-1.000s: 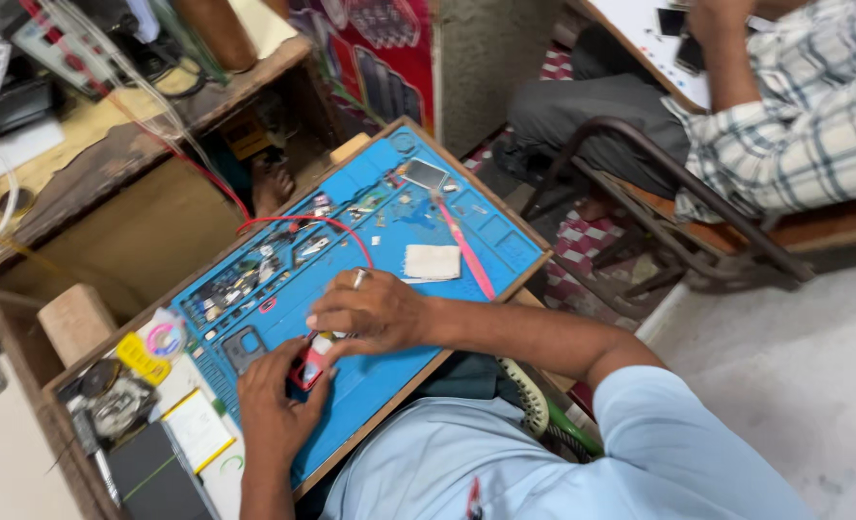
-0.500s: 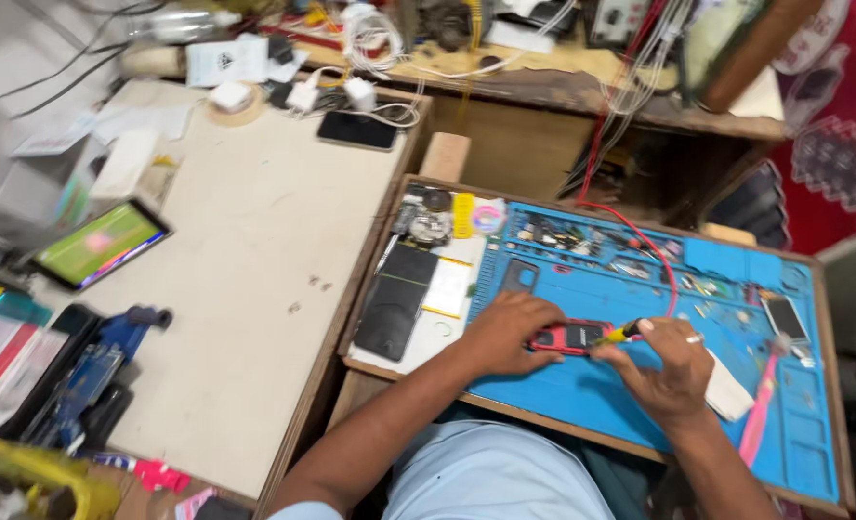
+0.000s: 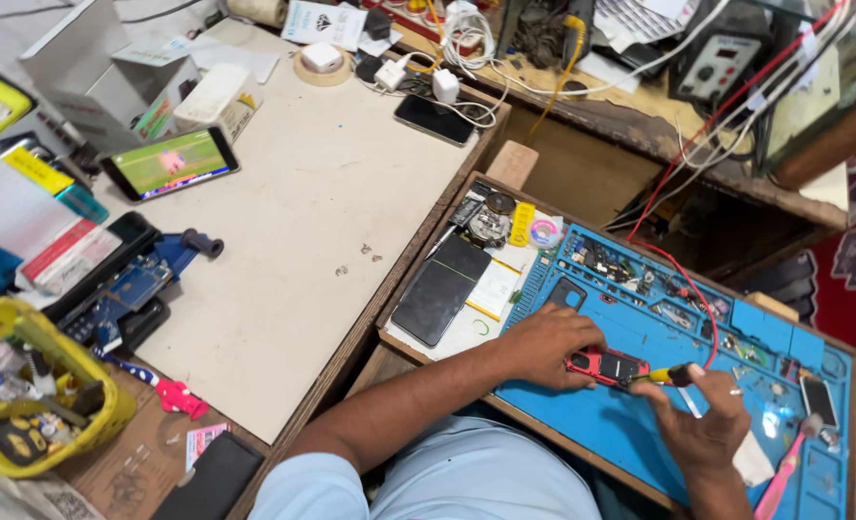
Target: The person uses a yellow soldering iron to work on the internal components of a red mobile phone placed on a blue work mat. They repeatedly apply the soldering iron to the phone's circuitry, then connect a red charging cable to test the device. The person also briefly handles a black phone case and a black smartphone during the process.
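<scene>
From the head camera I see my left hand (image 3: 543,345) lying flat over the near end of a small red phone (image 3: 609,366), fingers curled down and pressing it against the blue mat (image 3: 630,453) on the bench (image 3: 331,221). My right hand (image 3: 705,420) is just beside it, on the other side of the phone, fingers pinched together around a screwdriver (image 3: 667,376) with a yellow and black handle; its tip touches the phone's far end. The phone lies between the two hands, flat on the mat. Beyond my left hand, a dark tablet (image 3: 442,289) rests on a white sheet, and further out a yellow tag and a small round reel sit at the mat's corner. Beyond my right hand, the mat's small compartments hold screws and loose parts, and a red wire (image 3: 683,279) loops across them. Past my right hand, toward the mat's edge, lie a pink tool (image 3: 784,472) and a small phone (image 3: 817,401). Well away on my left-hand side, a lit phone (image 3: 170,162) shows a green screen, and a yellow basket (image 3: 110,404) of tools sits at the bench's near corner.
</scene>
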